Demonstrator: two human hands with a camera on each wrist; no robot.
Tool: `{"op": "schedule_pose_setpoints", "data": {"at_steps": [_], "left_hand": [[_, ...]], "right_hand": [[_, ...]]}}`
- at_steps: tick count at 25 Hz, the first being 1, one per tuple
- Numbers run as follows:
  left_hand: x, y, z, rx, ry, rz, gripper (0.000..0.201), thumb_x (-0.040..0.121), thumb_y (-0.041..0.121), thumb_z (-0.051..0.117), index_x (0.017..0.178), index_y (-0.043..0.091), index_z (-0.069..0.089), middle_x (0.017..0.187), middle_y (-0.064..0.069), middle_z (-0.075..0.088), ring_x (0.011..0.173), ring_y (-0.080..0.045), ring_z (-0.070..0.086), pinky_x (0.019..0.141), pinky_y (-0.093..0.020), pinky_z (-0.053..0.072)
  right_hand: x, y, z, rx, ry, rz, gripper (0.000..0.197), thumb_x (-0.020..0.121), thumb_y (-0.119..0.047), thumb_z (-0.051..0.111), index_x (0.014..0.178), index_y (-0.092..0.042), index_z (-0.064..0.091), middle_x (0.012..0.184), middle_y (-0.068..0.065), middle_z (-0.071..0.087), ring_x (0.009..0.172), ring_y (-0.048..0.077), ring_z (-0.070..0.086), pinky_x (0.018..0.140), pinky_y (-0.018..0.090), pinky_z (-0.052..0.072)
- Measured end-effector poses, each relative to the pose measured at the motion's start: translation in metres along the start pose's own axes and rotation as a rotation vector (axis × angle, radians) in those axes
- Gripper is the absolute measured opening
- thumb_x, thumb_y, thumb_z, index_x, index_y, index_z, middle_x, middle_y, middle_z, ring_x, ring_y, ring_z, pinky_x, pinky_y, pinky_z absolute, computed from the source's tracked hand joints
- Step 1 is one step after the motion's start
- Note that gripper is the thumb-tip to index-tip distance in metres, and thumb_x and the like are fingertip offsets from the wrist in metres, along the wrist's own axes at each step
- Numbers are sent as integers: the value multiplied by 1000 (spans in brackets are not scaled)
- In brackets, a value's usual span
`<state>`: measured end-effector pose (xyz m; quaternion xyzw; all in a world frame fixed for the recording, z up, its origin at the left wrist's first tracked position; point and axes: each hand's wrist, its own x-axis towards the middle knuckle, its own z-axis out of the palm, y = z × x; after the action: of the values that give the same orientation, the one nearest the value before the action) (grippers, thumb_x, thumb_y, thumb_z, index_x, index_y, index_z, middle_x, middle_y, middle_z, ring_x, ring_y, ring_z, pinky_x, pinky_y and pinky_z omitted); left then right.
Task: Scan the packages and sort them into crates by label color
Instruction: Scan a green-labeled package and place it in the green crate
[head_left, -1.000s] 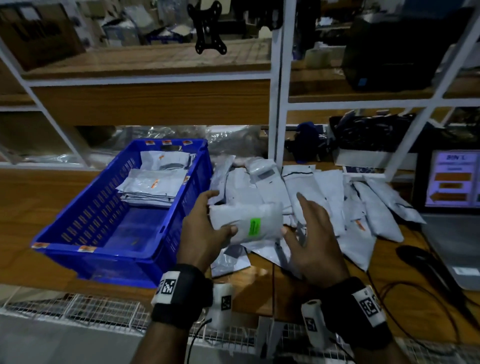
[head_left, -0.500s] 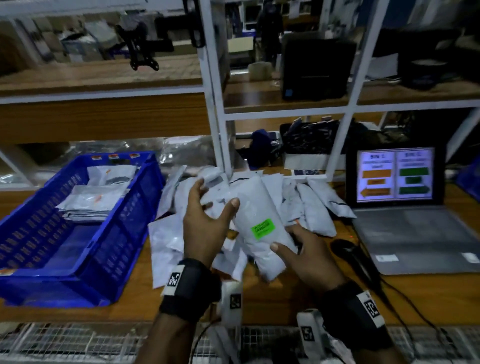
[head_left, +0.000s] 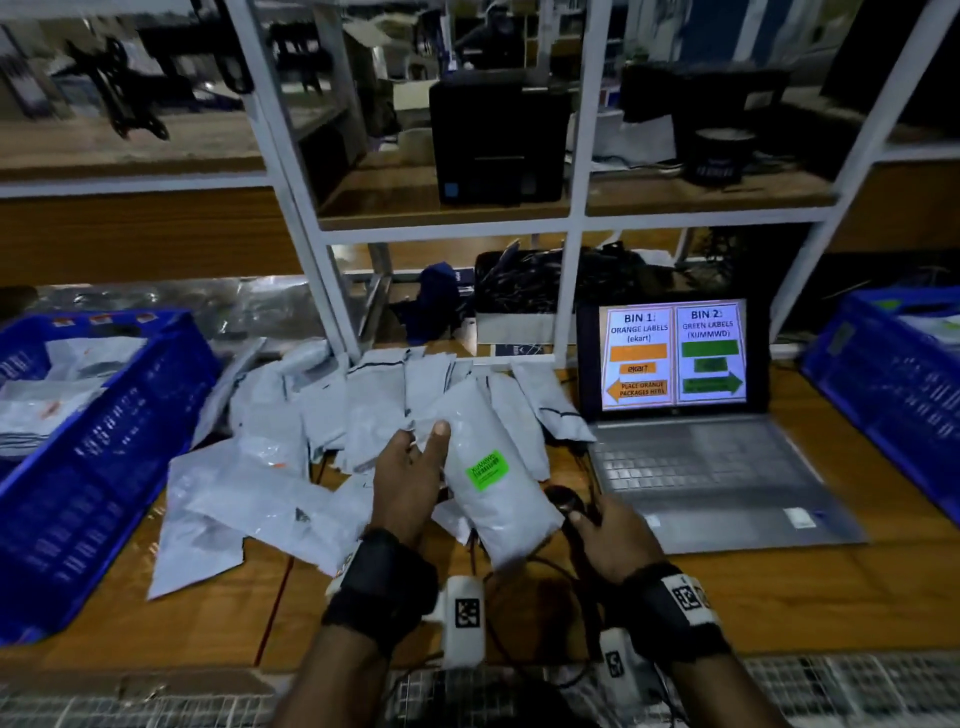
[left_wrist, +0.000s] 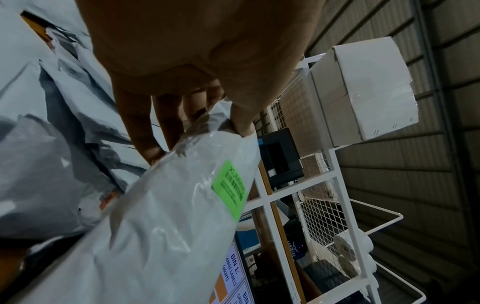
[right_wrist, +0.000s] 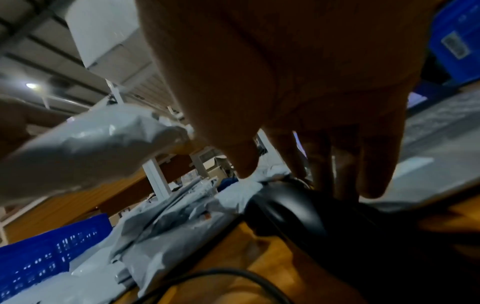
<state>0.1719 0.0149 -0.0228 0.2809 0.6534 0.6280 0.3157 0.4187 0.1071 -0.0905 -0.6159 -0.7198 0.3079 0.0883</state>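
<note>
Right hand (head_left: 605, 535) gone from package (head_left: 488, 478) to scanner (right_wrist: 285, 207), fingers straight, left hand (head_left: 410, 478) grip clamped on package's upper edge.

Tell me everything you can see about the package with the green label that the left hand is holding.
The package is a long, plump pouch of grey-white glossy plastic film, wrinkled and sealed. A bright green label with dark print and a barcode sits on its upper face. The left hand grips its upper left edge, thumb on top, fingers behind. It is lifted and tilted above the pile of grey mailers, its lower end near the right hand, which does not visibly touch it.
</note>
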Motion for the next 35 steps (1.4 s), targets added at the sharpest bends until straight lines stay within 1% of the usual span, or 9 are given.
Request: {"op": "schedule_pose_setpoints", "data": {"at_steps": [6, 9, 11, 15, 18, 21, 24, 29, 35], "left_hand": [[-3, 6, 27, 16, 61, 36, 63, 83, 72, 74, 93, 10, 66, 89, -24, 67, 83, -31, 69, 86, -60, 61], [-2, 9, 30, 19, 103, 42, 68, 85, 71, 73, 91, 4, 60, 85, -26, 62, 78, -24, 62, 80, -55, 60], [-4, 9, 33, -14, 146, 46, 61, 89, 64, 73, 87, 5, 57, 81, -21, 62, 77, -24, 62, 77, -53, 60], [-7, 6, 41, -9, 218, 27, 45, 96, 48, 74, 74, 18, 49, 67, -6, 52, 69, -22, 54, 66, -44, 49], [-10, 3, 44, 33, 256, 45, 52, 87, 63, 72, 77, 16, 51, 69, -13, 51, 70, -23, 55, 70, -55, 56], [-9, -3, 44, 58, 261, 41, 60, 82, 72, 69, 82, 14, 53, 76, -21, 57, 72, -30, 60, 76, -64, 58], [-11, -3, 43, 77, 298, 51, 42, 94, 57, 70, 82, 19, 56, 77, -16, 62, 78, -38, 64, 78, -58, 58], [-16, -7, 38, 85, 314, 77, 34, 99, 44, 70, 79, 21, 54, 68, 3, 53, 69, -20, 51, 71, -40, 46], [-19, -8, 37, 93, 313, 82, 28, 98, 46, 70, 96, 18, 66, 76, 6, 63, 74, -18, 58, 77, -43, 53]], "right_hand": [[28, 19, 6, 172, -225, -62, 17, 95, -41, 68, 95, -24, 70, 99, 3, 75, 97, 26, 69, 87, 36, 54], [30, 30, -6, 413, -221, -18, 44, 77, -64, 69, 93, -24, 73, 89, -1, 77, 88, 27, 74, 89, 50, 59], [19, 21, -25, 552, -179, -35, 53, 79, -71, 64, 97, -22, 70, 82, 1, 75, 79, 28, 72, 77, 46, 60], [-19, -14, -62, 869, -285, -59, 35, 103, -40, 59, 97, -6, 62, 63, 13, 57, 49, 23, 49, 45, 28, 38], [-33, -30, -61, 852, -382, -161, 30, 103, -33, 59, 101, -4, 65, 60, 14, 57, 44, 22, 48, 44, 26, 36], [-37, -39, -47, 789, -382, -267, 24, 96, -41, 64, 90, -19, 73, 59, 13, 60, 44, 20, 51, 49, 30, 39], [-41, -40, -39, 770, -380, -314, 21, 93, -48, 64, 93, -30, 74, 60, 12, 61, 47, 21, 53, 52, 34, 41], [-45, -43, -35, 731, -333, -359, 19, 103, -35, 60, 90, -38, 73, 59, 11, 62, 48, 20, 54, 53, 34, 42], [-43, -42, -31, 715, -318, -366, 14, 102, -38, 59, 98, -41, 72, 60, 11, 62, 49, 19, 56, 55, 33, 42]]}}
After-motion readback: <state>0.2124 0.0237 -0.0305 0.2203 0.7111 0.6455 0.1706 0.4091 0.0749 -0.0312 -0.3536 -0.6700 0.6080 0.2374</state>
